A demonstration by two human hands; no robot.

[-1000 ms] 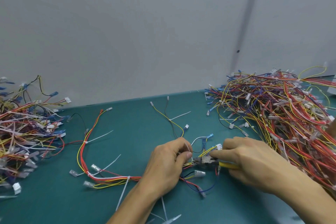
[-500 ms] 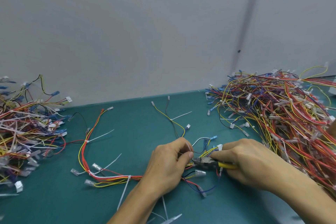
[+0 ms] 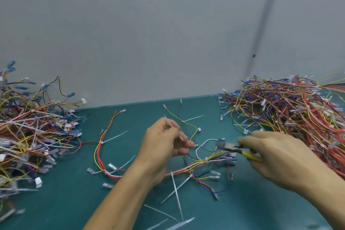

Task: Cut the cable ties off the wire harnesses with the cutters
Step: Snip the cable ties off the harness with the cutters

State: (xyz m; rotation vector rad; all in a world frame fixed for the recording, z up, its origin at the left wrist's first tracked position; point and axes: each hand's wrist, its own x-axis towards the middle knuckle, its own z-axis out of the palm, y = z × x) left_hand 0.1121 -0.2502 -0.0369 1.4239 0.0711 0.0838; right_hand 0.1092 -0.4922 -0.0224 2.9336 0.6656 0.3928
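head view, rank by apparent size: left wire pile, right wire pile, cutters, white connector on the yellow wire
1. Left wire pile and right wire pile: look alike, both cropped, tied.
2. Cutters, partly hidden by the right hand.
3. Smallest: white connector.

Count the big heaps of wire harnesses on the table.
2. The left heap sits at the table's left edge; the right heap fills the far right, beyond the right hand. Loose harnesses lie between them; more may sit outside the frame.

The left hand [image 3: 164, 145] hovers with fingers curled, pinching a thin white plastic cable tie [image 3: 170, 124]; the right hand [image 3: 280, 157] grips yellow-handled metal cutters [image 3: 236, 149].
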